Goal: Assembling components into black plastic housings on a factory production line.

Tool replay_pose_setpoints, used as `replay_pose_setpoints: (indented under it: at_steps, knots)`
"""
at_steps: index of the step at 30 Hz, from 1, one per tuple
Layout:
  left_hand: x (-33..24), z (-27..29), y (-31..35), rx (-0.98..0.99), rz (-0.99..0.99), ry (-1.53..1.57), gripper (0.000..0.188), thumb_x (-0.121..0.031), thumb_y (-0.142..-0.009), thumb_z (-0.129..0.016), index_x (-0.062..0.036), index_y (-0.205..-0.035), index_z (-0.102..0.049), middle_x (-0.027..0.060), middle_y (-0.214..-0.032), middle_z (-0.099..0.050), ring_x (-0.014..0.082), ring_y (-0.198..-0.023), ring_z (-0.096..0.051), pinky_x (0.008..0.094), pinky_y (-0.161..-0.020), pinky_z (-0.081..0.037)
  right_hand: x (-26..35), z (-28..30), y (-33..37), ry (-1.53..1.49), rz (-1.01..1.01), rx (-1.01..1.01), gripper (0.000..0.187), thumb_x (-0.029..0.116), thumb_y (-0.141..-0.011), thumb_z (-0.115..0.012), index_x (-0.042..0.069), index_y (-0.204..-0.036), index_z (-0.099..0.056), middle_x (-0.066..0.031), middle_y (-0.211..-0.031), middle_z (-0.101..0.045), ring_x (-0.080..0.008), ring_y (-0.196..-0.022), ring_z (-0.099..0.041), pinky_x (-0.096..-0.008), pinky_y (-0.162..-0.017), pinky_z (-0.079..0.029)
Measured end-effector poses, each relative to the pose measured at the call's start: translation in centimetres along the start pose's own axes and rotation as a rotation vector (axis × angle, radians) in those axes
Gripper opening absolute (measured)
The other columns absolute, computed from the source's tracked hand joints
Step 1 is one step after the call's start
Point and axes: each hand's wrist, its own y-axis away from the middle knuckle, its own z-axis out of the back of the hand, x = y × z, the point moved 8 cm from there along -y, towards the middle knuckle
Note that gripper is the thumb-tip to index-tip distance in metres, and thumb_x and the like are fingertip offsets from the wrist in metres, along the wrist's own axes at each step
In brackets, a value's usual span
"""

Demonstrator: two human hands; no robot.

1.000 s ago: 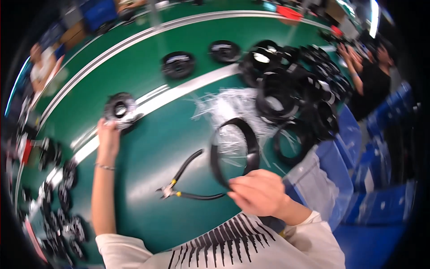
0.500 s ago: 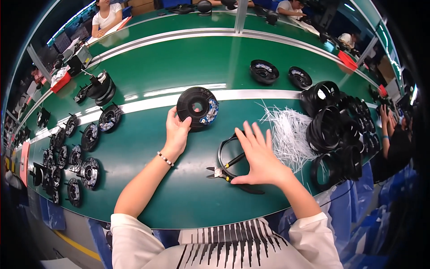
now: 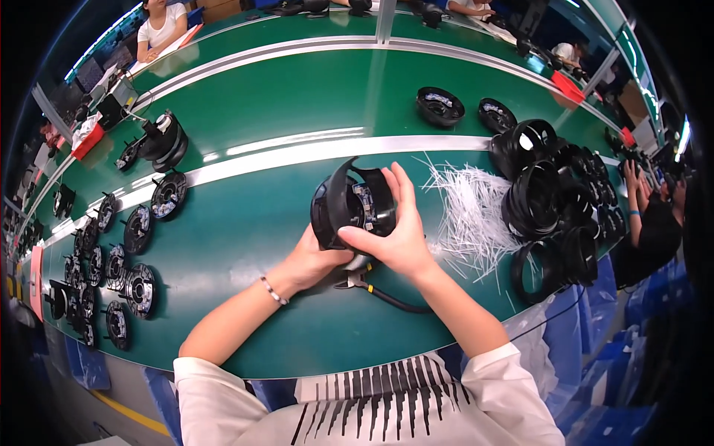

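Observation:
In front of me, my left hand (image 3: 314,260) grips a round black disc-shaped part (image 3: 320,212) from below. Its circuit board (image 3: 364,204) shows through the opening of a black ring-shaped housing (image 3: 343,197). My right hand (image 3: 401,236) is closed on that ring from the right, thumb in front and fingers behind. The ring stands tilted against the disc; whether the two are joined I cannot tell. Beneath my hands lie cutting pliers (image 3: 358,281) with black and yellow handles, partly covered by them.
White plastic strips (image 3: 476,223) lie piled on the right, beside stacked black ring housings (image 3: 532,201). Several round parts with boards (image 3: 140,290) stand on the left. Two black bowl-shaped parts (image 3: 440,106) sit beyond the metal strip. Other people are seated across the bench.
My right hand, open over the black ring before, has taken hold of it and lifted it to the disc. The disc has turned in my left hand, which is now lower.

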Motion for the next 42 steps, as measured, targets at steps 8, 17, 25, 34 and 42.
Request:
replay_pose_setpoints:
  at_steps: [8, 17, 25, 34, 42]
  knots:
    - [-1.2, 0.5, -0.6, 0.002, 0.121, 0.508, 0.073, -0.066, -0.08, -0.033, -0.0106, -0.126, -0.04, 0.011, -0.124, -0.045, 0.026, -0.114, -0.044, 0.0437, -0.098, -0.036, 2.6, -2.9, 0.7, 0.328, 0.046, 0.148, 0.118, 0.037, -0.051, -0.082, -0.002, -0.135, -0.008, -0.0256, -0.134, -0.022, -0.0343, -0.125, -0.027, -0.0415, -0.102, -0.026]
    - [-1.9, 0.2, -0.6, -0.022, 0.025, 0.6, 0.051, -0.045, -0.087, -0.033, -0.0072, -0.116, -0.05, 0.0115, -0.111, -0.055, 0.0249, -0.102, -0.052, 0.0395, -0.091, -0.042, 2.7, -2.3, 0.7, 0.219, 0.063, 0.103, 0.117, 0.031, -0.052, -0.083, -0.002, -0.135, -0.008, -0.0258, -0.133, -0.024, -0.0323, -0.123, -0.032, -0.04, -0.101, -0.029]
    - [-2.5, -0.3, -0.5, 0.049, 0.03, 0.671, 0.051, -0.045, -0.086, -0.032, -0.0066, -0.117, -0.048, 0.0132, -0.113, -0.053, 0.027, -0.104, -0.052, 0.0418, -0.091, -0.041, 2.5, -2.4, 0.8, 0.217, 0.038, 0.157, 0.117, 0.033, -0.053, -0.082, -0.006, -0.133, -0.006, -0.0289, -0.13, -0.024, -0.0352, -0.122, -0.029, -0.0409, -0.101, -0.028]
    - [-2.9, -0.5, -0.3, 0.048, -0.023, 0.615, 0.048, -0.041, -0.086, -0.033, -0.0073, -0.117, -0.048, 0.0119, -0.113, -0.054, 0.0254, -0.101, -0.053, 0.0391, -0.09, -0.043, 3.0, -2.5, 1.1, 0.247, 0.037, 0.161, 0.115, 0.032, -0.052, -0.082, -0.003, -0.133, -0.01, -0.0255, -0.131, -0.026, -0.0323, -0.122, -0.032, -0.0397, -0.101, -0.029]
    - [-2.8, 0.3, -0.5, -0.161, -0.066, 0.498, 0.053, -0.046, -0.089, -0.027, -0.0069, -0.122, -0.043, 0.0108, -0.118, -0.05, 0.0217, -0.107, -0.049, 0.0354, -0.092, -0.04, 4.2, -3.9, 1.3, 0.5, 0.241, 0.128, 0.11, 0.035, -0.053, -0.08, -0.003, -0.133, -0.015, -0.0239, -0.13, -0.026, -0.0368, -0.122, -0.027, -0.0429, -0.101, -0.026]
